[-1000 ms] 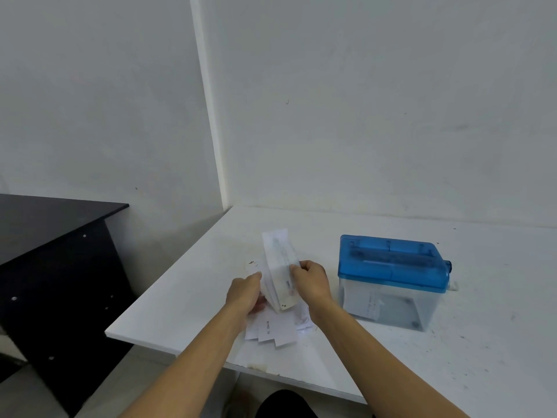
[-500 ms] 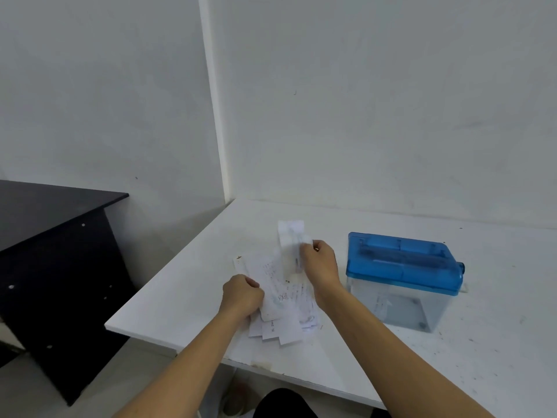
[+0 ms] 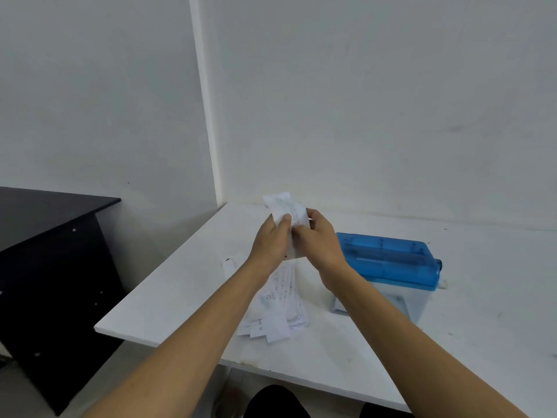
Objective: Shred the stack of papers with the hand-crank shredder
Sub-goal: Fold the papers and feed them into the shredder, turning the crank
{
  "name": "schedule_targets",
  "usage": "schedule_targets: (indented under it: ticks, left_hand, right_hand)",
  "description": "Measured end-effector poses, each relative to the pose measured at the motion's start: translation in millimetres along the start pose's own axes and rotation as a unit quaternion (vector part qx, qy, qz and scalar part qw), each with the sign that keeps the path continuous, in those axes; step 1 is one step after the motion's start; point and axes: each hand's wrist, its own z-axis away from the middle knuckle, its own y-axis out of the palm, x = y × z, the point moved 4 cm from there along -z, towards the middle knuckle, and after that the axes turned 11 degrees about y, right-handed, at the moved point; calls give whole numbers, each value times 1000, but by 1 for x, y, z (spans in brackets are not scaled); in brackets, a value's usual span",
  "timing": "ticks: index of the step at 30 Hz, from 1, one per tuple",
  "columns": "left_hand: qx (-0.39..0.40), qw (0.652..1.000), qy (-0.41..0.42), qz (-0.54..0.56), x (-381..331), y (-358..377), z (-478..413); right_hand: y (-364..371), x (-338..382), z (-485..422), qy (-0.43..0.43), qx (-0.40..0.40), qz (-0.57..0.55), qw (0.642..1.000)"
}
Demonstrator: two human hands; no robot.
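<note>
A narrow white paper slip [image 3: 285, 208] stands upright above the white table [image 3: 168, 300], held between both hands. My left hand [image 3: 271, 245] pinches its left edge and my right hand [image 3: 319, 242] pinches its right edge. Under my forearms, a fanned stack of printed white papers [image 3: 278, 306] lies flat on the table. The shredder [image 3: 388, 263] has a blue lid and a clear bin and stands just right of my right hand. Its crank is not clearly visible.
A black desk [image 3: 54, 224] stands to the left, separated from the table by a gap. White walls meet in a corner behind the table. One small paper scrap [image 3: 229, 265] lies left of the stack.
My left hand left the stack on the table and rose to join the right hand on the lifted slip. The slip moved up and slightly away from me.
</note>
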Motion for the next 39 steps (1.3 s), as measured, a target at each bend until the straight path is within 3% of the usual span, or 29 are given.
schedule_targets:
  ticks: [10, 14, 18, 21, 27, 39]
  left_hand:
    - [53, 992, 56, 99, -40, 72, -11]
    - [66, 992, 83, 75, -61, 101, -22]
    - [152, 980, 128, -28, -70, 129, -30]
    - [196, 967, 132, -97, -59, 143, -31]
    - [210, 951, 132, -182, -33, 146, -27]
    - [187, 953, 142, -189, -29, 130, -31]
  right_hand:
    - [-106, 25, 11, -44, -80, 64, 994]
    - [-155, 30, 10, -57, -107, 150, 981]
    - [-192, 29, 8, -69, -153, 195, 966]
    - [-203, 17, 4, -65, -164, 230, 957]
    - [-206, -18, -4, -31, -138, 261, 955]
    - [-196, -10, -8, -58, -120, 258, 957]
